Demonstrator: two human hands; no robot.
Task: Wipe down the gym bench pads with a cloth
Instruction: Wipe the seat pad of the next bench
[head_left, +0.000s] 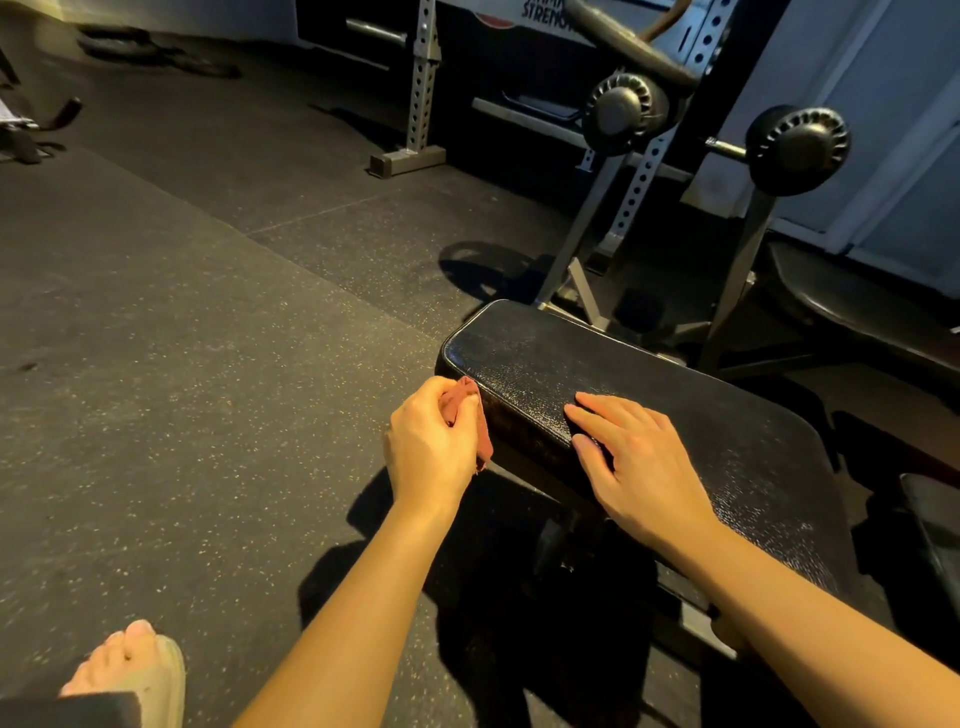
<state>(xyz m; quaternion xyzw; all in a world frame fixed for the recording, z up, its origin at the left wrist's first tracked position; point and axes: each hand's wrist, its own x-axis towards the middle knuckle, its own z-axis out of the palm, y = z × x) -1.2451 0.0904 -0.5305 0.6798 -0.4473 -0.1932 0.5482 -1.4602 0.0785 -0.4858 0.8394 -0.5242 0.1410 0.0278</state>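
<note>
A black textured bench pad (545, 358) runs from the middle of the view toward the lower right. My left hand (428, 447) grips a small reddish cloth (475, 415) and holds it against the pad's near left side edge. My right hand (634, 457) lies flat on top of the pad with fingers straight, just to the right of the cloth. Part of the cloth hangs down below my left hand.
Dark speckled rubber flooring (182, 338) spreads to the left. Beyond the pad stand two round foam rollers (623, 111) (797, 148) on a metal frame and a perforated rack upright (423, 83). My foot in a sandal (135, 670) is at the lower left.
</note>
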